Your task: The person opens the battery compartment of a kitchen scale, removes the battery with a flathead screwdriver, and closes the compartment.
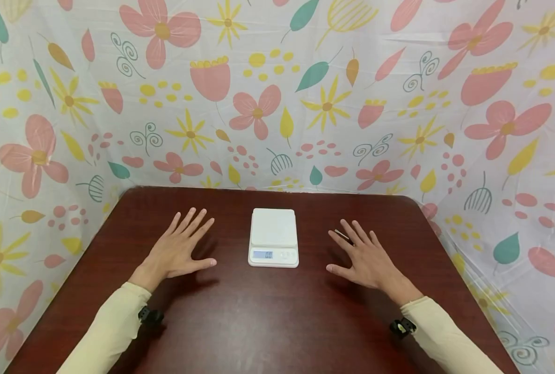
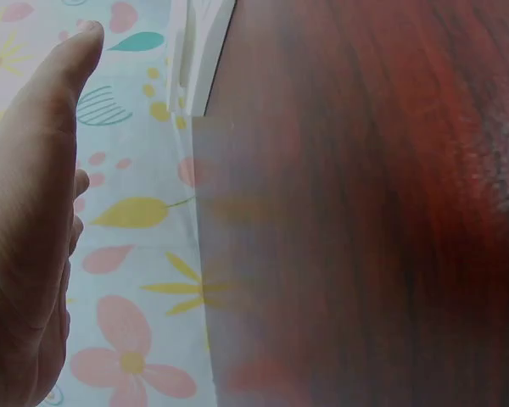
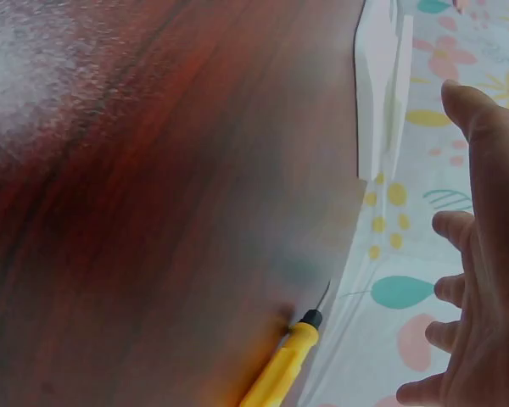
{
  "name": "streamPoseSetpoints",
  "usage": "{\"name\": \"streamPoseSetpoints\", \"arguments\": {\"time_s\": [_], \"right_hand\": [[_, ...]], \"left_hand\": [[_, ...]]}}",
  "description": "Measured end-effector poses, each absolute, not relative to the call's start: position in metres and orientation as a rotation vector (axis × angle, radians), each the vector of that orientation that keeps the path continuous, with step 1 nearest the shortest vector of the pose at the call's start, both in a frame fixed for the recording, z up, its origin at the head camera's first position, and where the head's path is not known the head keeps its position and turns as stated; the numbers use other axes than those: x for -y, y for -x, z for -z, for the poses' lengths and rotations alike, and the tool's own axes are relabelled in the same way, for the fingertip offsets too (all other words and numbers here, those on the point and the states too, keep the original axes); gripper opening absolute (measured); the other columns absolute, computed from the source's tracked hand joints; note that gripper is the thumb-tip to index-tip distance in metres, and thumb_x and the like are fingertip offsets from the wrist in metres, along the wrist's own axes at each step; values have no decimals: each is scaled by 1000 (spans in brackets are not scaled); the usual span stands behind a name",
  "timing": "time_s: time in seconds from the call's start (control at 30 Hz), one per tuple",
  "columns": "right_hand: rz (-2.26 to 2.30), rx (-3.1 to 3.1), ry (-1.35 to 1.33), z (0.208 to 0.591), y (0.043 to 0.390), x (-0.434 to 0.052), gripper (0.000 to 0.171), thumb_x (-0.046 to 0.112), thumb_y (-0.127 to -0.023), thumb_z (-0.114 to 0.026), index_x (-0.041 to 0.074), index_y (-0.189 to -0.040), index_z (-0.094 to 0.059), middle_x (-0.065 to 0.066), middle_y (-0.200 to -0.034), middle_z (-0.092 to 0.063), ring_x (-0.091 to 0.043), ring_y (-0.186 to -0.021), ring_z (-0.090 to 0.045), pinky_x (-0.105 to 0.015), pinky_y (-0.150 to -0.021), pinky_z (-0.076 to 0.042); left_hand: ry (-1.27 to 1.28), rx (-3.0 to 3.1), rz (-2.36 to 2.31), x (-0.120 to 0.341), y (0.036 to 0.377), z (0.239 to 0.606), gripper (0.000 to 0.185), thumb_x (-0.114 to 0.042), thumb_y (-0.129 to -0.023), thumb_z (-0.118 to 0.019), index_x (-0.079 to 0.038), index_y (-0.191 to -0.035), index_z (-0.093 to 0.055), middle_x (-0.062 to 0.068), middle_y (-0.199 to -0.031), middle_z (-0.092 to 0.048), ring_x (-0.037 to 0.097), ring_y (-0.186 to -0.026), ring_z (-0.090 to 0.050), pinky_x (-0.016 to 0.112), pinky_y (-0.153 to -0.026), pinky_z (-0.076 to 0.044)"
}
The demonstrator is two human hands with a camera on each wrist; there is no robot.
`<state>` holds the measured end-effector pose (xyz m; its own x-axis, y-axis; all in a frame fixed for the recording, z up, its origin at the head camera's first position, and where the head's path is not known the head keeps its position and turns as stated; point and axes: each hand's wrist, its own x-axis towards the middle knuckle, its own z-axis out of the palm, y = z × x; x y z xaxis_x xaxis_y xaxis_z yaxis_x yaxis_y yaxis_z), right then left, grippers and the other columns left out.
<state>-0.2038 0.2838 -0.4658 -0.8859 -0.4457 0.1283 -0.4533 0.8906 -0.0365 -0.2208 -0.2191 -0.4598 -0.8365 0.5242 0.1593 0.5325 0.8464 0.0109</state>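
Nearest you, your pale yellow sleeves [image 1: 104, 327] come in from the lower corners over the dark red-brown tabletop [image 1: 259, 322], whose wood grain runs clearly in both wrist views and whose glossy surface catches a soft glare. At each cuff a small black wrist device [image 1: 402, 328] sits on the inner side. Beyond the cuffs, your left hand [image 1: 179, 249] is released: fingers spread and straight, thumb pointing in toward the middle, nothing held. Your right hand [image 1: 366, 257] mirrors it, likewise loose, fingers fanned, holding nothing; shadows fall on the wood beside both. By your right hand lies a yellow-handled tool [image 3: 282, 365] with a black collar and a thin pointed shaft; the right wrist view gives the handle best, its lower end cut off by the frame, while from the head view your fingers hide most of it. Between your hands, well apart from both, a white scale [image 1: 273, 228] lies flat toward the table's far side, display [image 1: 263, 254] facing you and reading 0.0, buttons [image 1: 287, 255] to its right, bare weighing plate behind. Past the table's far edge hangs white cloth [image 1: 277, 67] printed with pink and yellow flowers and teal leaves.
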Motion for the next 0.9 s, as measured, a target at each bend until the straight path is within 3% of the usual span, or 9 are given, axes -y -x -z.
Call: {"name": "streamPoseSetpoints", "arguments": {"time_s": [0.47,0.67,0.9], "right_hand": [[-189,2869,-763,448,216,-271,89,74,-90,-59,23,-159,-38,-14,-169,-21,-44,-153,-20,-72,-115,-32],[-246,2909,-782,445,224,-262,89,74,-90,-58,22,-159,-38,-14,-168,-21,-43,-153,-20,-64,-117,-35],[-331,2966,-740,447,233,-251,92,79,-88,-55,21,-158,-41,-14,-167,-27,-39,-153,-21,-64,-110,-45]], "left_hand": [[840,2859,53,205,233,440,102,-80,-90,-48,-16,-165,-20,11,-171,-13,31,-158,0,54,-129,0],[826,2855,107,192,240,439,97,-77,-93,-47,-15,-164,-24,12,-170,-16,32,-158,-4,53,-130,-3],[744,2901,194,174,245,443,91,-74,-96,-44,-12,-162,-30,15,-168,-22,34,-157,-10,54,-129,-9]]}}
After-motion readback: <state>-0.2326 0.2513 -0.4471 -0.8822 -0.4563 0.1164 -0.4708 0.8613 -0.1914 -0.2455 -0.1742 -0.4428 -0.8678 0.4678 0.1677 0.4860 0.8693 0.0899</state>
